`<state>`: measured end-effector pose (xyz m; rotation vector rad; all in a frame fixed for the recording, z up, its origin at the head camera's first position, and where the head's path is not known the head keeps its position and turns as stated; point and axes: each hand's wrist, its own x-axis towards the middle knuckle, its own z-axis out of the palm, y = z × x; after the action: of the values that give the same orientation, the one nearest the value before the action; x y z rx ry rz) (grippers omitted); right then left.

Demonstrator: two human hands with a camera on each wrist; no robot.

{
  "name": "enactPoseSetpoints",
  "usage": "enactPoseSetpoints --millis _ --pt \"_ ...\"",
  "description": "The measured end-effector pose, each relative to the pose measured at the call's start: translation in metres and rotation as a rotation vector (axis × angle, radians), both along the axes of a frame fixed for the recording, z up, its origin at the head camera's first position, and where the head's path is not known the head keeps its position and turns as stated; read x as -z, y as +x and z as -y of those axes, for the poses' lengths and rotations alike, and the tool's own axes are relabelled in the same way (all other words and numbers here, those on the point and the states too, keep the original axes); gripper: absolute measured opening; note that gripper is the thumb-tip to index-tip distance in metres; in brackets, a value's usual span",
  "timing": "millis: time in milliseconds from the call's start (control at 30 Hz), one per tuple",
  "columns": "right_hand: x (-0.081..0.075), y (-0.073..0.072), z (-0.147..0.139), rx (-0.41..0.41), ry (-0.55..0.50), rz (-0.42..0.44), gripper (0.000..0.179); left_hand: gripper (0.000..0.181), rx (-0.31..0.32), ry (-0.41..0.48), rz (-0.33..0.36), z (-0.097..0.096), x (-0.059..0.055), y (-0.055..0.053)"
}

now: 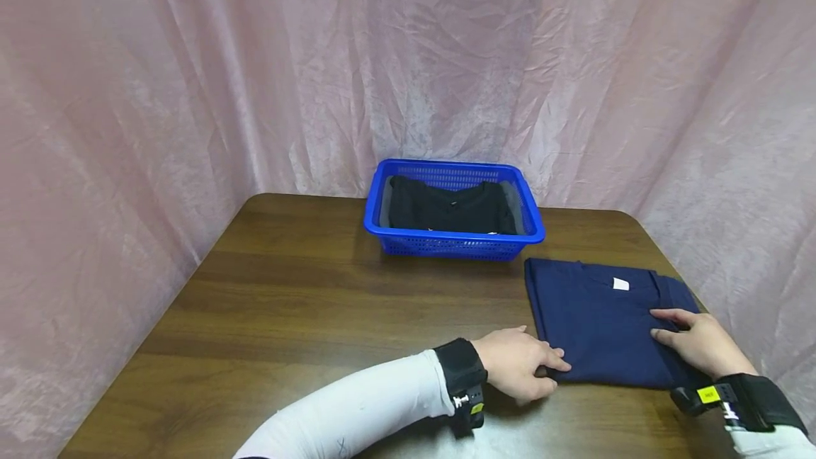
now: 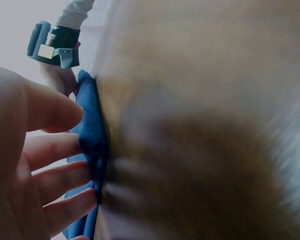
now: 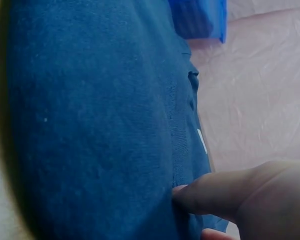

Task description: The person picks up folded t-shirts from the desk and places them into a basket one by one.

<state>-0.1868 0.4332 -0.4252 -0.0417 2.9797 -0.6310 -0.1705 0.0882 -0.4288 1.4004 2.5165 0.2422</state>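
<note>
A folded navy T-shirt (image 1: 605,338) lies flat at the right of the table, its white neck label (image 1: 621,284) facing up near the far edge. My left hand (image 1: 518,363) is at the shirt's near left corner, fingertips right at the fabric. In the left wrist view the fingers (image 2: 65,182) reach to the folded edge, and the thumb (image 2: 52,107) stands apart from them. Over the shirt's right side lies my right hand (image 1: 704,342), thumb and forefinger spread. In the right wrist view a fingertip touches the cloth; the other fingers are mostly hidden.
Beyond the shirt, at the table's far edge, stands a blue plastic basket (image 1: 454,236) with folded black clothing (image 1: 446,207) and grey cloth inside. The brown wooden table (image 1: 287,317) extends to the left. Pink curtains (image 1: 319,76) hang around the back and sides.
</note>
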Motion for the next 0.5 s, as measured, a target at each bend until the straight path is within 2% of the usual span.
enactPoseSetpoints --millis 333,400,500 --pt "0.000 0.021 0.005 -0.024 -0.012 0.011 0.047 0.043 0.084 -0.004 0.019 0.009 -0.002 0.022" --pt "-0.001 0.025 0.006 -0.023 -0.009 0.009 0.046 0.044 0.086 -0.006 0.024 0.010 -0.002 0.026" --pt "-0.001 0.028 0.007 -0.023 -0.019 0.000 0.045 0.042 0.056 0.008 0.034 0.009 -0.003 0.031"
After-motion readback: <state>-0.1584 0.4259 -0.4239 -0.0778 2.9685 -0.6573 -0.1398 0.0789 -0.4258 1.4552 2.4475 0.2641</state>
